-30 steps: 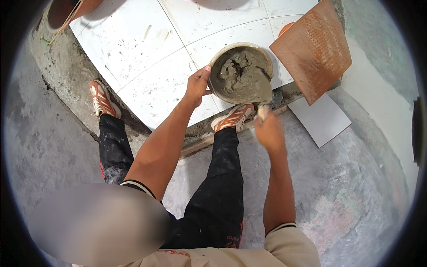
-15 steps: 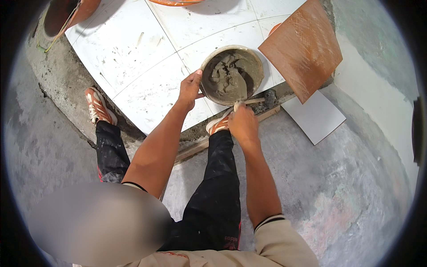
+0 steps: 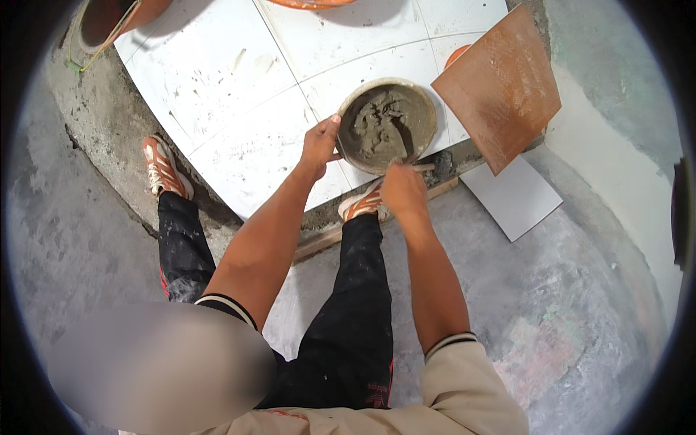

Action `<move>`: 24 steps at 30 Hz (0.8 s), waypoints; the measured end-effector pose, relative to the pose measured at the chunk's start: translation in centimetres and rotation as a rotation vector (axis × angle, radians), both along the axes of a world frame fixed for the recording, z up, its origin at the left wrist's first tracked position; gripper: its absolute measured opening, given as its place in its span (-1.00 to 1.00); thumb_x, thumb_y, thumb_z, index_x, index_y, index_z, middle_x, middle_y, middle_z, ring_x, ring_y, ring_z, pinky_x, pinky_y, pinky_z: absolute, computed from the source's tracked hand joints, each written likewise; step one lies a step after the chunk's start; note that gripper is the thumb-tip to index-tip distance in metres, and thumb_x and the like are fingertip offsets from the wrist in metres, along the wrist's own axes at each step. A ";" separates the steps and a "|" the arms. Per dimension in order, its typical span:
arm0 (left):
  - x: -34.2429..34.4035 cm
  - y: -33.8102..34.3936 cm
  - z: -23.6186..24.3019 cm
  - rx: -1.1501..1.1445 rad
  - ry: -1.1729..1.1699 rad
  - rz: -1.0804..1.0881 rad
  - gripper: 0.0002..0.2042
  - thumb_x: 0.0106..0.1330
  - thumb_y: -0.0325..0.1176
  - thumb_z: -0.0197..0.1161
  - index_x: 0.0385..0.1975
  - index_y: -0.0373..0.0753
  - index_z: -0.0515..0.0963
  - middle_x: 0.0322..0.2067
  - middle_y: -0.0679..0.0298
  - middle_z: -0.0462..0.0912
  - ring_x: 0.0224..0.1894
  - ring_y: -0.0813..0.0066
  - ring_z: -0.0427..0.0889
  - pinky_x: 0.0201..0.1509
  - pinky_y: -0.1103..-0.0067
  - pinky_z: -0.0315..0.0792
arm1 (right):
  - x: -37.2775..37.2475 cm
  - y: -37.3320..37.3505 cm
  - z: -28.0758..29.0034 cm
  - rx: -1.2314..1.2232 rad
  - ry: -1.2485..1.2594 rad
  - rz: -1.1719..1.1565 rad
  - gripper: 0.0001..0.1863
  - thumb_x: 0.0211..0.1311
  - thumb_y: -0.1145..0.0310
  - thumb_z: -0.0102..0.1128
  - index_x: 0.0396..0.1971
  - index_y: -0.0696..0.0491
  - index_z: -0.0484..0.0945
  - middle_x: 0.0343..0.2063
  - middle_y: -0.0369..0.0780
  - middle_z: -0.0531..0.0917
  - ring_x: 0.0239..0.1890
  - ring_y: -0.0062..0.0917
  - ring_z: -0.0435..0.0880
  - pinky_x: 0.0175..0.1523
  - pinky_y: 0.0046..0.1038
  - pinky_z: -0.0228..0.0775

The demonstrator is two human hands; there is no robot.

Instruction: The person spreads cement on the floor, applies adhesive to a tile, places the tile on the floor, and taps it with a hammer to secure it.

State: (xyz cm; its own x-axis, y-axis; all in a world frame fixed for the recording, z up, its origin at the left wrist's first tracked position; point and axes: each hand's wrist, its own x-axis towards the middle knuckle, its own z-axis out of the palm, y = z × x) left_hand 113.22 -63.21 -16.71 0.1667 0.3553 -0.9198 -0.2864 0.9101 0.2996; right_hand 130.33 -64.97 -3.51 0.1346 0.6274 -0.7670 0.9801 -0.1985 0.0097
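The biggest thing here is the grey concrete floor (image 3: 522,290), with a pale wall (image 3: 602,123) going up on the right side. Next come the big white floor tiles (image 3: 225,87), laid edge to edge and spotted with grey bits of dirt. A brown tile (image 3: 500,90) sits tilted at the right, and I cannot tell what holds it up. Its low corner covers part of a loose white tile (image 3: 515,199) on the floor. Far off at the upper left is an orange bucket (image 3: 148,14) with a dark inside. The round mortar tub (image 3: 422,109) rests on the white tiles, near their edge on the person's side. It is round, so it has no long way or short way, and its mouth faces up. Thick, wet, lumpy grey mortar (image 3: 370,134) lies inside. The left hand (image 3: 319,148) is on the left side of the tub and grips the rim, with the thumb on top. The right hand (image 3: 404,190) is curled tight by the near rim, so the tub is straight ahead of it and to the right of the left hand. Both hands are close, but the left one clearly touches the tub. The right fist seems to hold a trowel (image 3: 397,147); it hides the handle, and the blade looks sunk in the mortar, pointing away from the person. Smallest of all, just right of that fist, is the light handle of what looks like a hammer (image 3: 425,167).
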 end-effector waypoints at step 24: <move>-0.3 -0.4 -0.1 0.048 -0.060 0.005 -0.31 0.50 0.22 0.15 0.37 -0.26 0.43 0.20 0.02 0.55 0.24 0.08 0.56 0.21 0.05 0.60 | 6.0 2.6 -4.0 -0.111 -0.042 -0.029 -0.51 0.43 0.19 0.23 0.14 0.27 0.45 -0.04 0.18 0.70 0.05 0.09 0.70 0.16 -0.01 0.53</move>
State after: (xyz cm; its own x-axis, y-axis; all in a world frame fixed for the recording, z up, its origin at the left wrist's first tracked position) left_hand 112.95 -63.66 -16.83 0.2195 0.3996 -0.8900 -0.3093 0.8937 0.3250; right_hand 136.30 -62.39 -7.48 0.1850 0.5342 -0.8249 0.9721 -0.2224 0.0740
